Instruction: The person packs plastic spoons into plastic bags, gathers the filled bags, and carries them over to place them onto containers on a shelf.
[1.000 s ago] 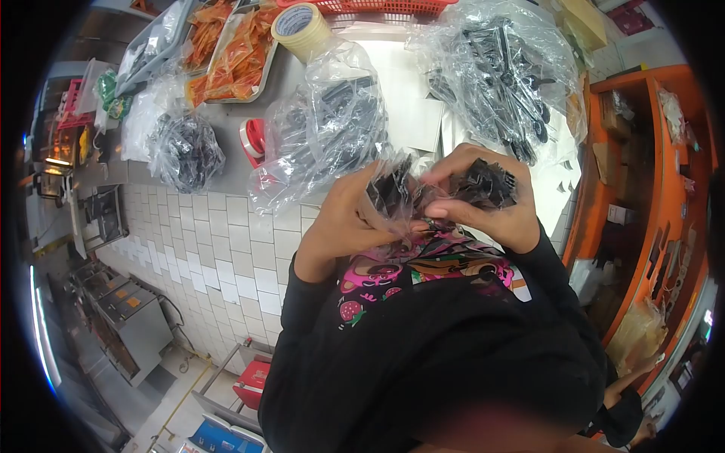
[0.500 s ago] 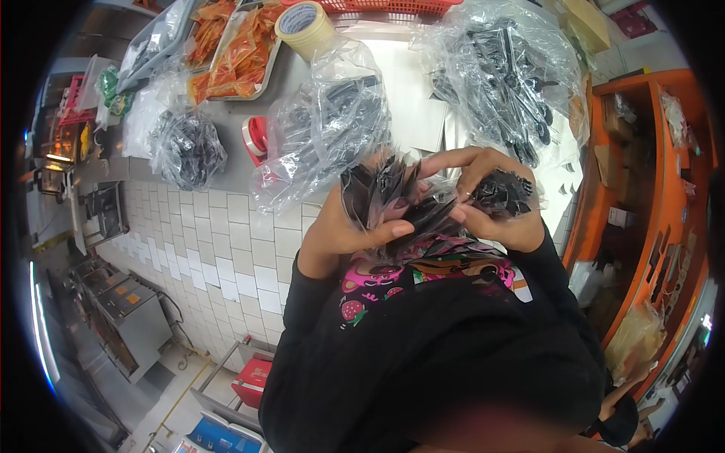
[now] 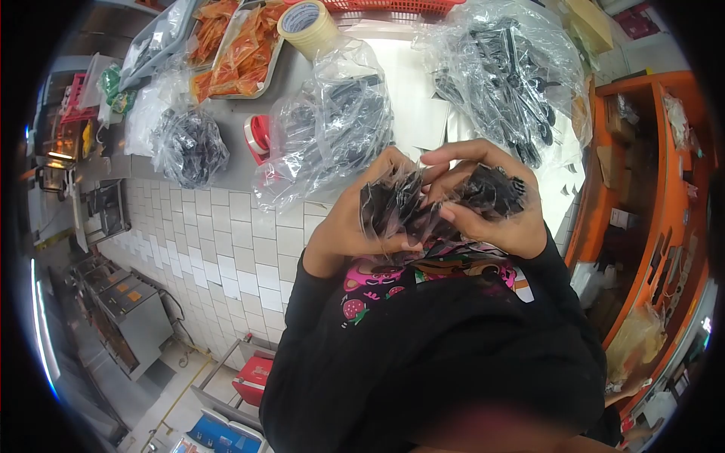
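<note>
- At the lower left of the frame I see a boxy grey machine (image 3: 136,306) on the floor, and toward the bottom a red box (image 3: 253,377).
- In the upper left, a grey tray (image 3: 161,45) sits on the counter, with a clear bag of dark pieces (image 3: 189,147) below it.
- Just right of these stands a metal tray holding orange food (image 3: 245,60) in clear plastic.
- Next come a red tape holder (image 3: 258,136) and, above it, a wide roll of tape (image 3: 307,26).
- Left of centre lies a clear bag of black items (image 3: 332,124), reaching to the counter's edge.
- In the middle, the left hand (image 3: 347,219) is curled round a bunch of dark packets (image 3: 389,202) in clear wrap, thumb along its lower side.
- Just right of it, the right hand (image 3: 517,230) grips a second bunch of packets (image 3: 495,192), its thumb and fingers bent inward near the first; whether they pinch a single packet I cannot tell.
- Upper right, a big clear bag of black cutlery (image 3: 502,83) spreads over the counter.
- At the far right stands an orange shelf (image 3: 655,90).
</note>
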Demonstrator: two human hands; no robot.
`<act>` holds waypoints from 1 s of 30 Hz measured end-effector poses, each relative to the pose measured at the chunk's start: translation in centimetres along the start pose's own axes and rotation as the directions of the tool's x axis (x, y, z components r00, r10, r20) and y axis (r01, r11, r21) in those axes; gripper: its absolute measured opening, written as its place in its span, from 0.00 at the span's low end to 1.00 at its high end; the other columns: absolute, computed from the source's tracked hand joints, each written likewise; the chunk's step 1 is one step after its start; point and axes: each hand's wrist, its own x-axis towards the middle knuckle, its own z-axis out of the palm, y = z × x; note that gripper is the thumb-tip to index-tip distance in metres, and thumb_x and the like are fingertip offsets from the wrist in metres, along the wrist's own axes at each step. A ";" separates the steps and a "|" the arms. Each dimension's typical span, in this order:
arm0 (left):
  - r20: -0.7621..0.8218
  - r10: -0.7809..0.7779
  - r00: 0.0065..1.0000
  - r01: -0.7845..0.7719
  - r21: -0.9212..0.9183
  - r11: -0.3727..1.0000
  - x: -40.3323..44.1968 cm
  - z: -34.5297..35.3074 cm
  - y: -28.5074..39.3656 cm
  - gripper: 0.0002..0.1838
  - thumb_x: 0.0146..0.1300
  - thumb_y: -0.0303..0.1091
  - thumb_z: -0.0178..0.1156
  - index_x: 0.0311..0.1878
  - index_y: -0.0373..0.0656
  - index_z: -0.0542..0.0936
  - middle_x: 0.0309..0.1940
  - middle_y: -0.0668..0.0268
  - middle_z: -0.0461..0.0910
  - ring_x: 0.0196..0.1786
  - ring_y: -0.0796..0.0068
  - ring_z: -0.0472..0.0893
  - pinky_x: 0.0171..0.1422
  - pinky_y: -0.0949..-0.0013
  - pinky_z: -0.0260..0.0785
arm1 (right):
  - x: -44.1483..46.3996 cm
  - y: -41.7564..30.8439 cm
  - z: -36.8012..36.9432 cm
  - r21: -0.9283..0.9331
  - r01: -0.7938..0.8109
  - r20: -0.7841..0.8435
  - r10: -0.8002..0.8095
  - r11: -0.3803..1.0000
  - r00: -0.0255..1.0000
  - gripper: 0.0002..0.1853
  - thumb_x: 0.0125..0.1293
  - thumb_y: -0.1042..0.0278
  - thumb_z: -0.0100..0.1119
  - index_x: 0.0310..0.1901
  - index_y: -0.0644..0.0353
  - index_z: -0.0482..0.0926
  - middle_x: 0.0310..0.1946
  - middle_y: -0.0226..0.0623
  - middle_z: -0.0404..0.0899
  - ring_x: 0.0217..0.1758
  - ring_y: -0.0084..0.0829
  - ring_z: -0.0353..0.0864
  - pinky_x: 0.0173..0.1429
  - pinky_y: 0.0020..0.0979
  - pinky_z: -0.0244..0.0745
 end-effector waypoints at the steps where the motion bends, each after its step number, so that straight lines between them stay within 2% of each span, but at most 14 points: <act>1: -0.014 0.003 1.000 -0.003 -0.006 1.000 0.0 -0.1 -0.1 0.31 0.39 0.37 0.77 0.46 0.33 0.75 0.41 0.63 0.68 0.47 0.70 0.72 0.57 0.69 0.62 | 0.0 0.2 0.0 0.000 0.000 0.000 0.000 1.000 1.000 0.19 0.53 0.79 0.64 0.48 0.70 0.74 0.37 0.44 0.80 0.44 0.28 0.81 0.52 0.29 0.73; 3: 0.026 0.013 1.000 -0.014 0.064 0.998 -0.1 -0.6 -0.1 0.31 0.38 0.37 0.77 0.46 0.32 0.75 0.42 0.63 0.68 0.48 0.70 0.71 0.57 0.69 0.62 | -0.1 0.7 0.0 -0.072 0.037 -0.013 -0.038 0.997 0.999 0.12 0.56 0.79 0.64 0.43 0.68 0.78 0.33 0.32 0.81 0.40 0.17 0.78 0.47 0.21 0.72; 4: 0.079 0.014 0.997 -0.025 0.139 0.990 0.0 -0.8 -0.1 0.32 0.38 0.37 0.77 0.47 0.31 0.76 0.42 0.63 0.68 0.48 0.70 0.71 0.57 0.69 0.61 | 0.0 0.8 0.1 -0.072 0.036 -0.013 -0.037 0.997 0.999 0.12 0.56 0.79 0.64 0.43 0.68 0.78 0.33 0.32 0.81 0.40 0.17 0.78 0.47 0.21 0.72; 7: 0.045 0.112 0.993 -0.118 0.154 0.981 0.4 -0.2 0.1 0.35 0.38 0.37 0.78 0.50 0.30 0.76 0.42 0.64 0.67 0.49 0.70 0.70 0.57 0.70 0.61 | 0.0 1.3 0.3 -0.066 0.063 -0.066 -0.067 0.996 0.996 0.09 0.56 0.78 0.64 0.39 0.67 0.79 0.33 0.31 0.81 0.39 0.16 0.77 0.45 0.20 0.71; 11: 0.045 0.119 0.992 -0.126 0.226 0.966 0.4 -0.2 1.5 0.38 0.38 0.38 0.78 0.53 0.30 0.75 0.42 0.64 0.67 0.49 0.71 0.70 0.57 0.71 0.60 | -0.2 1.7 0.1 -0.064 0.027 -0.082 -0.033 0.998 0.996 0.08 0.56 0.79 0.63 0.38 0.66 0.79 0.33 0.31 0.80 0.37 0.16 0.76 0.43 0.20 0.70; 13: 0.108 0.129 0.986 -0.161 0.382 0.910 0.5 -0.7 2.2 0.37 0.38 0.37 0.78 0.53 0.30 0.76 0.43 0.64 0.67 0.49 0.72 0.69 0.59 0.71 0.59 | -0.2 1.7 0.1 -0.038 0.015 -0.106 -0.019 0.999 0.994 0.07 0.56 0.79 0.63 0.37 0.65 0.79 0.33 0.31 0.79 0.36 0.15 0.76 0.43 0.19 0.70; 17: 0.079 0.104 0.991 -0.125 0.348 0.929 0.1 -1.1 2.0 0.38 0.38 0.35 0.78 0.55 0.31 0.75 0.45 0.64 0.70 0.50 0.73 0.71 0.58 0.70 0.62 | 0.2 1.8 0.2 -0.030 0.179 -0.099 -0.181 0.983 0.979 0.06 0.56 0.81 0.62 0.36 0.66 0.78 0.35 0.33 0.78 0.39 0.19 0.77 0.46 0.22 0.70; 19: 0.172 0.212 0.962 -0.267 0.431 0.862 0.2 -1.6 1.2 0.37 0.38 0.33 0.78 0.55 0.31 0.74 0.46 0.63 0.74 0.49 0.74 0.74 0.56 0.69 0.65 | 0.2 2.0 0.2 0.005 0.228 -0.110 -0.226 0.974 0.968 0.06 0.56 0.82 0.61 0.35 0.66 0.78 0.36 0.35 0.78 0.40 0.21 0.77 0.47 0.23 0.71; 20: 0.173 0.212 0.962 -0.267 0.432 0.862 -0.1 -1.5 0.8 0.37 0.38 0.33 0.78 0.55 0.31 0.74 0.46 0.63 0.74 0.49 0.74 0.74 0.56 0.69 0.65 | 0.1 2.0 0.0 0.017 0.227 -0.092 -0.225 0.974 0.970 0.06 0.55 0.82 0.61 0.35 0.66 0.78 0.37 0.37 0.78 0.41 0.22 0.77 0.48 0.24 0.71; 22: -0.048 0.142 0.989 -0.135 0.121 0.983 -0.8 -0.9 -0.1 0.36 0.40 0.30 0.77 0.55 0.32 0.72 0.45 0.61 0.77 0.49 0.73 0.76 0.55 0.68 0.68 | 0.0 1.9 -0.2 0.029 0.226 -0.074 -0.224 0.974 0.972 0.06 0.55 0.83 0.61 0.35 0.66 0.78 0.39 0.39 0.78 0.43 0.24 0.78 0.49 0.26 0.71; 23: -0.048 0.143 0.989 -0.136 0.121 0.983 -0.7 -1.3 -0.4 0.36 0.40 0.30 0.77 0.55 0.32 0.72 0.45 0.61 0.77 0.49 0.73 0.76 0.55 0.68 0.68 | 0.0 1.7 -0.3 0.007 0.236 -0.048 -0.235 0.972 0.971 0.06 0.56 0.82 0.61 0.35 0.66 0.77 0.40 0.40 0.79 0.45 0.25 0.78 0.51 0.26 0.72; 25: 0.124 0.195 0.973 -0.221 0.266 0.938 -0.4 -2.2 -0.6 0.37 0.41 0.29 0.77 0.56 0.32 0.69 0.45 0.60 0.78 0.50 0.72 0.76 0.58 0.67 0.67 | 0.0 1.8 -0.3 -0.013 0.246 -0.017 -0.246 0.969 0.969 0.06 0.56 0.82 0.61 0.35 0.66 0.77 0.40 0.42 0.79 0.46 0.27 0.78 0.53 0.27 0.72; 29: 0.120 0.169 0.978 -0.199 0.317 0.927 -0.5 -2.1 -0.1 0.39 0.40 0.28 0.77 0.57 0.32 0.67 0.46 0.60 0.77 0.50 0.72 0.76 0.57 0.67 0.68 | -0.1 2.3 -0.1 0.078 0.307 0.001 -0.308 0.949 0.951 0.07 0.57 0.83 0.59 0.37 0.66 0.74 0.43 0.48 0.80 0.49 0.31 0.79 0.56 0.31 0.72; 30: 0.060 0.164 0.985 -0.173 0.204 0.964 -0.5 -1.8 -0.4 0.39 0.39 0.28 0.78 0.55 0.32 0.67 0.44 0.61 0.77 0.49 0.73 0.75 0.56 0.67 0.67 | -0.2 2.4 -0.1 0.126 0.296 -0.009 -0.298 0.947 0.955 0.07 0.57 0.83 0.59 0.37 0.66 0.73 0.43 0.50 0.80 0.50 0.33 0.80 0.56 0.32 0.72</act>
